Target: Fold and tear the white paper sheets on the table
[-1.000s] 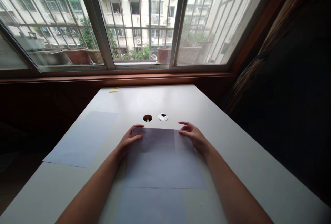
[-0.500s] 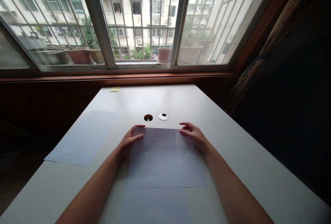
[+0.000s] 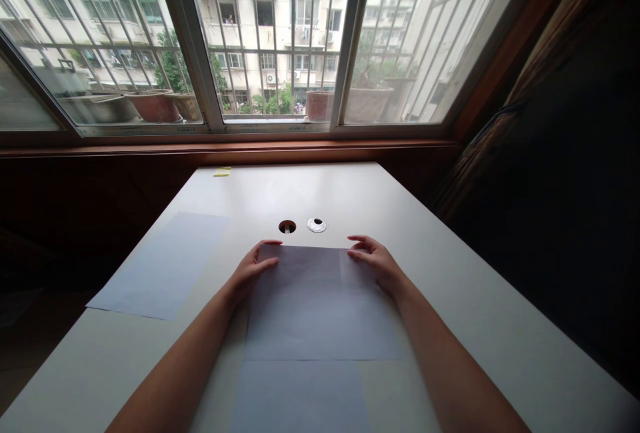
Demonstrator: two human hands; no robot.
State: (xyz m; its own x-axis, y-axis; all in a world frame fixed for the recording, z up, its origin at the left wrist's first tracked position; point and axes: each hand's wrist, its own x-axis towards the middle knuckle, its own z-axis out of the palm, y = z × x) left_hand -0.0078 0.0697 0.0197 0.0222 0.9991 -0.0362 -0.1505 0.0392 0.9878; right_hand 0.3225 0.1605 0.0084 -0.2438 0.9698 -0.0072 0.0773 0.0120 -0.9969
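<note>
A white sheet of paper (image 3: 320, 313) lies in front of me, its far edge between my two hands. My left hand (image 3: 250, 270) grips the far left corner, thumb on top and index finger stretched along the far edge. At the far right corner my right hand (image 3: 377, 263) holds the same sheet, thumb over the paper and fingers curved beyond the edge. The other fingers are partly hidden. Under the near edge of this sheet, a second sheet of paper (image 3: 300, 396) reaches toward me and out of view.
The white table (image 3: 460, 326) has a round cable hole (image 3: 287, 227) and a loose-looking ring cover (image 3: 317, 225) beyond my hands. Another sheet (image 3: 155, 266) lies at the left edge. Yellow strips (image 3: 222, 172) sit far left, before a barred window. A curtain (image 3: 520, 96) hangs right.
</note>
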